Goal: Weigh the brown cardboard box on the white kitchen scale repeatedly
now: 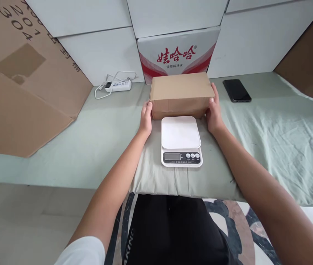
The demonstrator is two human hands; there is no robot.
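Cardboard box held just beyond the scale.
Left hand and right hand (both part-open) clasp its opposite ends.

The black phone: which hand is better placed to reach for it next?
Probably the right hand: it holds the end of the cardboard box nearer the black phone; the left hand holds the opposite end.

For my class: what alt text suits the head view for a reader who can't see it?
A person's left hand and right hand hold a brown cardboard box by its sides, behind a white digital scale on a pale green cloth. A black phone lies to the right, a corded white device to the left.
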